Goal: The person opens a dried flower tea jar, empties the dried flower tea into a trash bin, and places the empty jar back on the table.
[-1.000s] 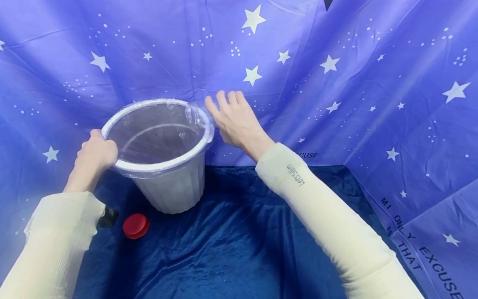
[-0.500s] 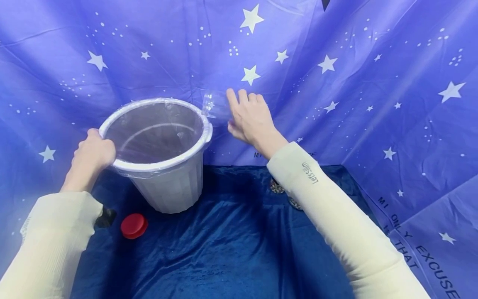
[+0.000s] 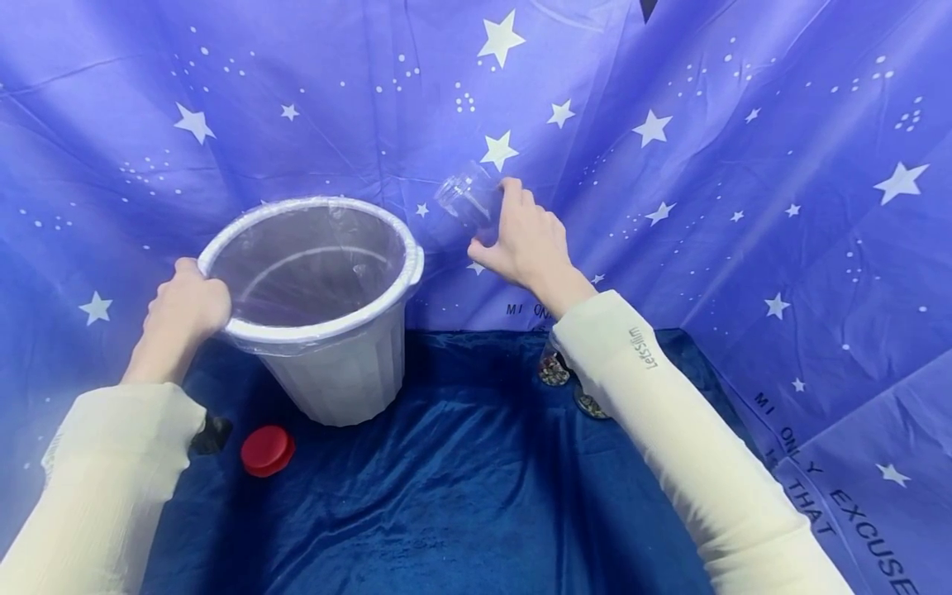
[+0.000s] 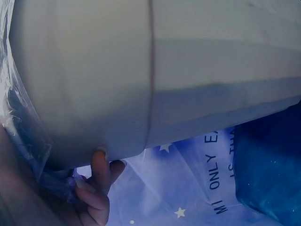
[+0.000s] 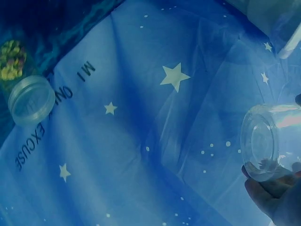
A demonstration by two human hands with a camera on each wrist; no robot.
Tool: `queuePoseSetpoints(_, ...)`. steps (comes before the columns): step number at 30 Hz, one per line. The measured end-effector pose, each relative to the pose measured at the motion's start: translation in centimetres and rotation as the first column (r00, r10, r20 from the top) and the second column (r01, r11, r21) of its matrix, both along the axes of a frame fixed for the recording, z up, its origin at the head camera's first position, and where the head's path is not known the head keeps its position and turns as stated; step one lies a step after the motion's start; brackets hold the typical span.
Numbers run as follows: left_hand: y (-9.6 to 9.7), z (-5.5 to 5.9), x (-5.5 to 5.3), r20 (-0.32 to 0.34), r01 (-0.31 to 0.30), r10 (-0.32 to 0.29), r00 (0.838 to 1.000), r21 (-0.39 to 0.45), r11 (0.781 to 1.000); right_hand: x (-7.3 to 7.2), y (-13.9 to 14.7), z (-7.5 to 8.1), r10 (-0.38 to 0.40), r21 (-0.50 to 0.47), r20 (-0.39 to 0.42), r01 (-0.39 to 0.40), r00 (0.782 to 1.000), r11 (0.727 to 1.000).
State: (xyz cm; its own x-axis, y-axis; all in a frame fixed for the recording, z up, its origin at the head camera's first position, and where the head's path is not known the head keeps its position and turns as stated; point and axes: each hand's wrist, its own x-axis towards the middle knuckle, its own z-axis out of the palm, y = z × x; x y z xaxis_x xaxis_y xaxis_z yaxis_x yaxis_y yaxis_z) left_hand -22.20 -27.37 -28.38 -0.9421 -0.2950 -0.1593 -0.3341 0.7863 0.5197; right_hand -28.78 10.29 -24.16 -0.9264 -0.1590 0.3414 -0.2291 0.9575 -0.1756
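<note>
My left hand (image 3: 188,302) grips the left rim of a light grey bin (image 3: 338,376), lined with a thin clear plastic bag that folds over the rim. In the left wrist view its fingers (image 4: 99,169) curl under the rim against the bin's outer wall. To the right of the bin and above rim height, my right hand (image 3: 530,244) holds a clear jar (image 3: 470,197) without a lid. The jar is tilted, its mouth facing up and left, and looks see-through. Part of it is hidden behind my fingers; the right wrist view shows its base (image 5: 261,143).
A red lid (image 3: 268,450) lies on the dark blue cloth (image 3: 446,496) in front of the bin. Two containers with small mixed bits, one a jar (image 3: 554,369), stand partly behind my right sleeve. A starry purple curtain (image 3: 357,124) closes off the back and sides.
My right hand has carried the jar rightward from the bin's right rim and turned its mouth upward. Containers behind the right sleeve have come into view. My left hand stays on the rim.
</note>
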Motion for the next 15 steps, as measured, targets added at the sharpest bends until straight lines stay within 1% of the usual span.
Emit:
queuePoseSetpoints(3, 0.0, 0.0, 0.0, 0.0, -0.001, 0.001, 1.0, 0.004, 1.0, -0.1, 0.3, -0.1, -0.014, -0.103, 0.049, 0.019, 0.999, 0.995)
queuePoseSetpoints(8, 0.1, 0.1, 0.1, -0.004, 0.001, -0.001, 1.0, 0.009, 1.0, -0.1, 0.7, -0.4, -0.024, -0.247, 0.118, 0.053, 0.993, 0.968)
queuePoseSetpoints(12, 0.1, 0.1, 0.1, 0.0, -0.001, 0.001, 1.0, 0.01, 1.0, 0.0, 1.0, -0.8, -0.007, -0.324, 0.152, 0.056, 0.988, 0.944)
queuePoseSetpoints(15, 0.1, 0.1, 0.1, 0.002, -0.002, 0.002, 1.0, 0.007, 1.0, 0.1, 1.2, -1.1, 0.016, -0.375, 0.161, 0.046, 0.987, 0.926)
